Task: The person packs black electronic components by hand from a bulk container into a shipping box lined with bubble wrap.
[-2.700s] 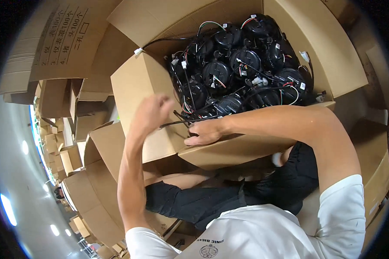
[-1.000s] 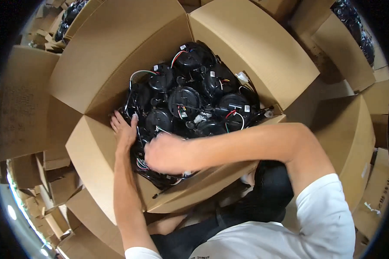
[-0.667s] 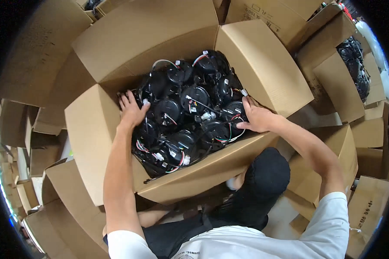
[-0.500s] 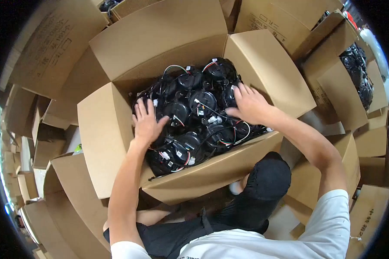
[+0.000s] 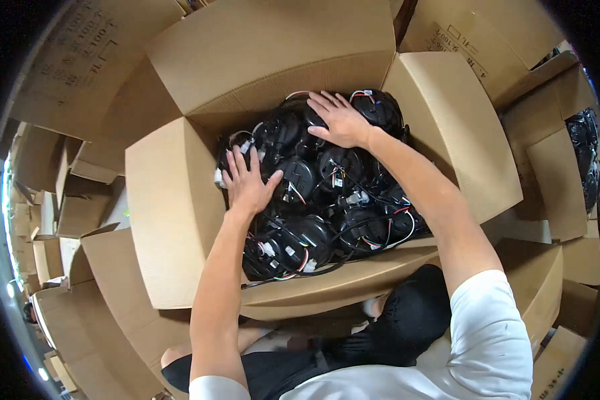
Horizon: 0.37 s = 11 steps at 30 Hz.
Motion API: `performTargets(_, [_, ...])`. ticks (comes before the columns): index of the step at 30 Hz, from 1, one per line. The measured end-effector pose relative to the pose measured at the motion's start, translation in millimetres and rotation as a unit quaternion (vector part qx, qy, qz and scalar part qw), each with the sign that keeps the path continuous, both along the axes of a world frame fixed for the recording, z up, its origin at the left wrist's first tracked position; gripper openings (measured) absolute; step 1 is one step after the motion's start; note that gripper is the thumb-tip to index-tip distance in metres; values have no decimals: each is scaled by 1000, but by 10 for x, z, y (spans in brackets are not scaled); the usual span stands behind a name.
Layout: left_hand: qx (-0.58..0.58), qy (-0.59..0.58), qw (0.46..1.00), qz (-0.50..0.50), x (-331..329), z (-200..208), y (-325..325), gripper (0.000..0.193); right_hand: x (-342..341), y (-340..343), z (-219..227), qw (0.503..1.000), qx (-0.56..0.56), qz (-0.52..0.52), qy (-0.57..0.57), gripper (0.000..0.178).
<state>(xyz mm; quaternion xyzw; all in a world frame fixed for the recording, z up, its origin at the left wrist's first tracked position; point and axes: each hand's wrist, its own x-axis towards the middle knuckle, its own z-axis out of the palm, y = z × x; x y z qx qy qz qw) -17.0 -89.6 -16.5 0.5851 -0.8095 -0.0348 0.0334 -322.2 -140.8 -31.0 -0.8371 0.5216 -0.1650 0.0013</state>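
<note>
An open cardboard box (image 5: 157,220) stands before me, filled with several round black motor-like units (image 5: 295,179) that trail coloured wires and white connectors (image 5: 358,198). My left hand (image 5: 248,187) lies on the units at the left side of the box, fingers spread and palm down. Toward the back wall, my right hand (image 5: 340,121) rests on other units with its fingers stretched out. Neither hand grips anything. The units under both palms are partly hidden.
The box's flaps are folded outward, the back flap (image 5: 273,50) standing tall and the right flap (image 5: 457,123) leaning out. More cardboard boxes (image 5: 80,87) crowd around. At the far right, an open box holds something wrapped in shiny black plastic (image 5: 582,160). My bent knee (image 5: 413,313) is close to the front wall.
My right hand has moved left and back, from the right side of the units to those by the back wall. My left hand still lies at the left side, fingers spread. The view has shifted slightly.
</note>
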Motion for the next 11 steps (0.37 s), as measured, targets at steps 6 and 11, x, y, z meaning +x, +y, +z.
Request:
performTargets(6, [66, 63, 991, -100, 273, 350, -30, 76, 306, -22, 121, 998, 65, 6, -7, 77])
performTargets(11, [-96, 138, 985, -41, 100, 1214, 1068, 64, 477, -66, 248, 998, 62, 18, 28, 71])
